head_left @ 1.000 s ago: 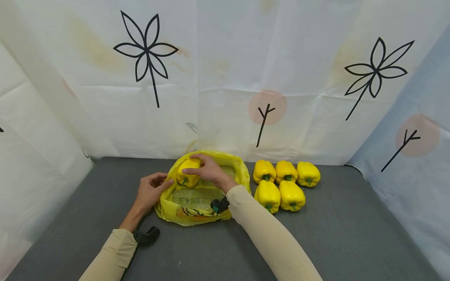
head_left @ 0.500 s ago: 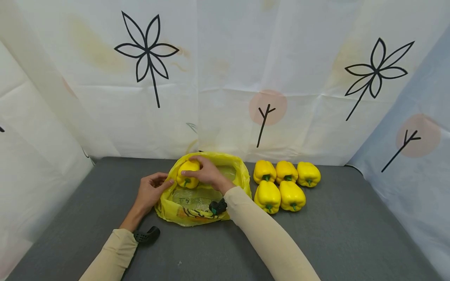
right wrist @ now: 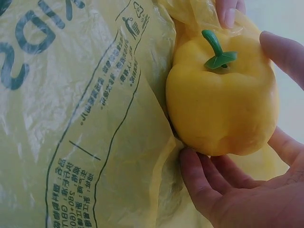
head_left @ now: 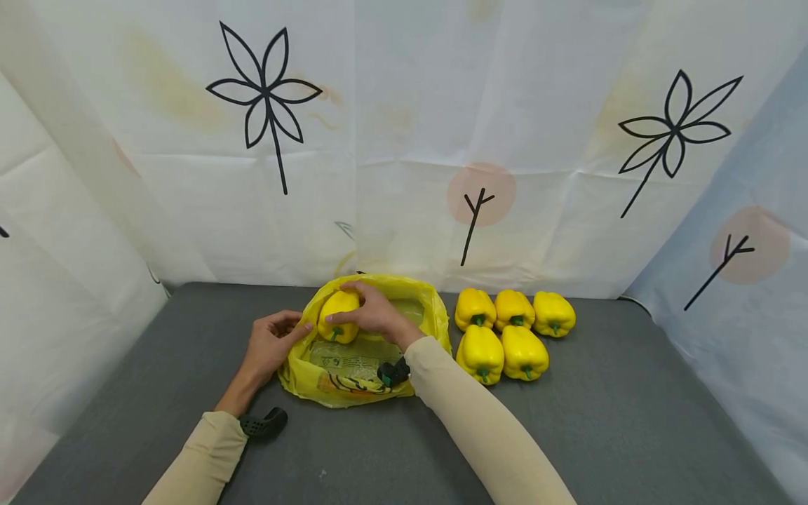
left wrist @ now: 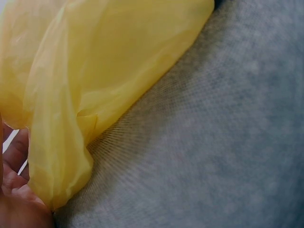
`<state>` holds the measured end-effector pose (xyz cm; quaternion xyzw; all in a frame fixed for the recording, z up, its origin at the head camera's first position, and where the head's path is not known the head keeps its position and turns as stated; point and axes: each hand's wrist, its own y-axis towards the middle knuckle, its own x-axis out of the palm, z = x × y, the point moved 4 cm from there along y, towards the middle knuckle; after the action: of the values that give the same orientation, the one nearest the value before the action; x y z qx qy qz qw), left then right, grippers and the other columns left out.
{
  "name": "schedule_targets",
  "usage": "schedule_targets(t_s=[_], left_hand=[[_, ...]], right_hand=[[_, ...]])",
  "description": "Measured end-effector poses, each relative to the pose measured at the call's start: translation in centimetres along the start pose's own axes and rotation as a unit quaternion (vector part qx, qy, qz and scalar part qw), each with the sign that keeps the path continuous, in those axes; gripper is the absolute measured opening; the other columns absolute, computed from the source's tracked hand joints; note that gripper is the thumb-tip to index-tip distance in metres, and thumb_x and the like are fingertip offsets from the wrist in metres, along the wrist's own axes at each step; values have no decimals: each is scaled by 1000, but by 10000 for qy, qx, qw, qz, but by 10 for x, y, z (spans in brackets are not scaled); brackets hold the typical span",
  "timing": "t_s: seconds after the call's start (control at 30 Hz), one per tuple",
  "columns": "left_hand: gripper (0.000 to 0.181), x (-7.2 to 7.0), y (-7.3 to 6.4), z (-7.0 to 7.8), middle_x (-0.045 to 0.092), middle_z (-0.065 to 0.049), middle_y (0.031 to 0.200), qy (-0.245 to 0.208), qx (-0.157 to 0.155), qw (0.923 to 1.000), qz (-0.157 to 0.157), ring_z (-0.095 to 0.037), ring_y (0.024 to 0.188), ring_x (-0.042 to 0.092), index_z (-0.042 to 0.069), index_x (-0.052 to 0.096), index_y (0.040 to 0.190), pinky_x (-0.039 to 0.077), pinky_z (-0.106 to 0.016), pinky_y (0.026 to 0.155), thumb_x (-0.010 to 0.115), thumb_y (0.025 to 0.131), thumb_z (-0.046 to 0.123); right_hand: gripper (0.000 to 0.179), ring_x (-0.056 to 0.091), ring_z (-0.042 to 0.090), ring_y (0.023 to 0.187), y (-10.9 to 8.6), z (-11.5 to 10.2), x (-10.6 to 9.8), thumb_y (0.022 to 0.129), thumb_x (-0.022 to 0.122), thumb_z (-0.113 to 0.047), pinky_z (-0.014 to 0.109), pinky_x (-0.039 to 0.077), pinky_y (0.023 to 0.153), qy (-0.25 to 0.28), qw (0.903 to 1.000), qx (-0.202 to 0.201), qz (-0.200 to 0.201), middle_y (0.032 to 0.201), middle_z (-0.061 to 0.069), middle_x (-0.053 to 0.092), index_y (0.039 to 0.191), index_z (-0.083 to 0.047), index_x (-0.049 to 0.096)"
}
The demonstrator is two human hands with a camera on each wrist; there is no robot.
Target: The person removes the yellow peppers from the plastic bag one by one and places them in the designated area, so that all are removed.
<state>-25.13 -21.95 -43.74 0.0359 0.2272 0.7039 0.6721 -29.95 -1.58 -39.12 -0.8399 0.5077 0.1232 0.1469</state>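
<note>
A yellow plastic bag (head_left: 379,401) stands wide open on the table, its mouth facing up. My left hand (head_left: 270,344) pinches the bag's left rim between thumb and fingers; in the left wrist view, the yellow film hangs beside that hand (left wrist: 19,190). Inside the bag, at its left side, my right hand (head_left: 379,312) grips a yellow bell pepper (head_left: 336,330) with a green stem. The right wrist view has this bell pepper (right wrist: 223,104) between thumb and fingers, close against the printed film. Whether it touches the bag's bottom I cannot tell.
Several more yellow bell peppers (head_left: 480,354) sit in two rows just right of the bag, close together. The dark grey table (head_left: 631,421) ends at a patterned white cloth (head_left: 404,140) behind and at the sides. A black wrist strap (head_left: 264,423) sticks out from the left wrist.
The bell pepper in my right hand has shifted slightly lower and its stem a little nearer to me. My left hand keeps its place at the bag's rim.
</note>
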Motion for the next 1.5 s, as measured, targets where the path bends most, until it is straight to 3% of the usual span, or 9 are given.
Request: schedule_targets(t_s=[0.17, 0.73, 0.83, 0.97, 1.1, 1.5], left_hand=[[20, -1, 1, -5, 70, -16, 96, -157, -7, 9999, 31, -12, 76, 63, -5, 74, 110, 53, -23, 65, 73, 95, 8], [20, -1, 1, -7, 70, -12, 93, -48, -78, 10000, 29, -11, 76, 62, -5, 73, 109, 52, -22, 66, 73, 95, 10], [19, 0, -1, 4, 70, -16, 93, -48, -48, 10000, 20, -12, 75, 63, -8, 73, 109, 52, -22, 65, 72, 95, 6], [18, 0, -1, 7, 70, -19, 93, -3, -15, 10000, 30, -11, 74, 62, -9, 72, 109, 52, -21, 64, 71, 95, 2], [19, 0, 1, -3, 70, -15, 94, -76, -18, 10000, 36, -10, 75, 62, -6, 73, 110, 52, -21, 65, 73, 94, 5], [20, -1, 0, -3, 71, -12, 93, -213, -57, 9998, 5, -10, 75, 63, -5, 74, 109, 53, -23, 65, 73, 95, 9]], right_hand=[[75, 57, 25, 120, 0, 0, 0, 86, 84, -28, 40, 52, 96, 10, 10000, -67, -36, 143, 8, 52, 151, -15, 48], [73, 59, 24, 115, -9, -4, -8, 82, 88, -27, 40, 54, 90, 109, 9997, -102, -173, 138, 12, 54, 146, -20, 54], [73, 60, 23, 112, -10, -7, -11, 81, 88, -27, 40, 54, 89, 160, 9996, -172, -176, 138, 13, 54, 145, -20, 55], [73, 59, 23, 111, -11, -11, -15, 80, 89, -29, 38, 54, 89, 86, 9995, -229, -189, 138, 11, 53, 145, -22, 55], [73, 57, 24, 116, -14, -14, -19, 82, 88, -29, 39, 53, 90, 86, 9992, -310, -235, 139, 11, 51, 146, -23, 54], [71, 60, 23, 112, -23, -27, -27, 86, 85, -26, 39, 53, 92, 343, 9972, -566, -349, 135, 12, 51, 148, -23, 52]])
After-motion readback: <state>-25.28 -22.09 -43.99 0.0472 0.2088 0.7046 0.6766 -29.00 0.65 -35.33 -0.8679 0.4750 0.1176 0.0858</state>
